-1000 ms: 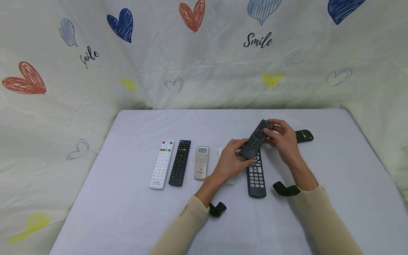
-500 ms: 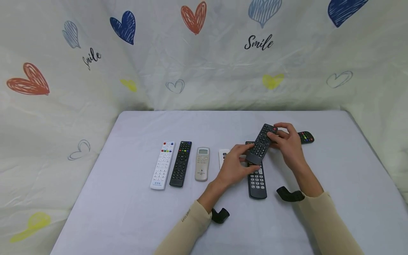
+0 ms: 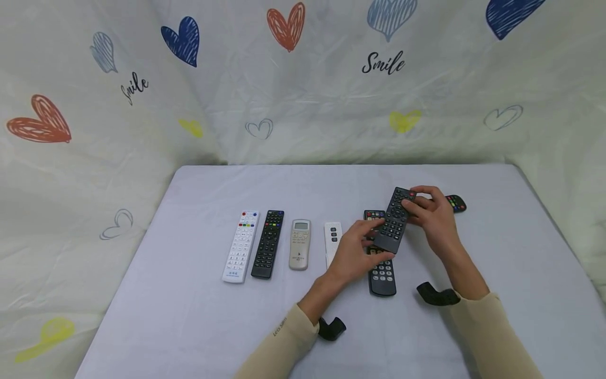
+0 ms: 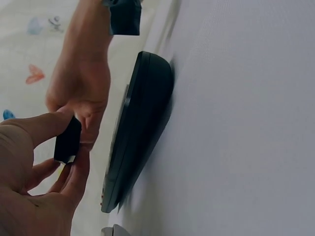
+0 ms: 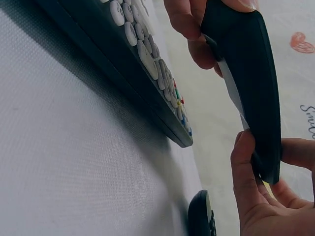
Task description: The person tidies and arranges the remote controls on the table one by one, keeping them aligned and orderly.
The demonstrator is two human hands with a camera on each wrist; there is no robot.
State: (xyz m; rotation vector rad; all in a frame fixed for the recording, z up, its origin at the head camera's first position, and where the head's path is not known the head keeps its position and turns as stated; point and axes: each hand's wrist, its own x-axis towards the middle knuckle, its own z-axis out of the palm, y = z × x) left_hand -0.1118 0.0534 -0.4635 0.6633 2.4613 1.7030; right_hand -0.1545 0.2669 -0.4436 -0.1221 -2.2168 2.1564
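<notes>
A small black remote control with a red button is held tilted above the table between both hands. My left hand pinches its near end between thumb and fingers. At the far end my right hand grips it, thumb on the keypad face. Below it lies a longer black remote with pale keys, partly covered by the held remote and the left hand. The right wrist view shows the held remote edge-on, apart from the pale-keyed remote on the table.
In a row to the left lie a white remote, a black remote, a beige remote with a small screen and a slim white remote. Behind the right hand another black remote shows one end. White cloth covers the table.
Both hands have moved slightly right and nearer with the held remote, which now stands a little steeper. More of the slim white remote and the pale-keyed remote's far end shows.
</notes>
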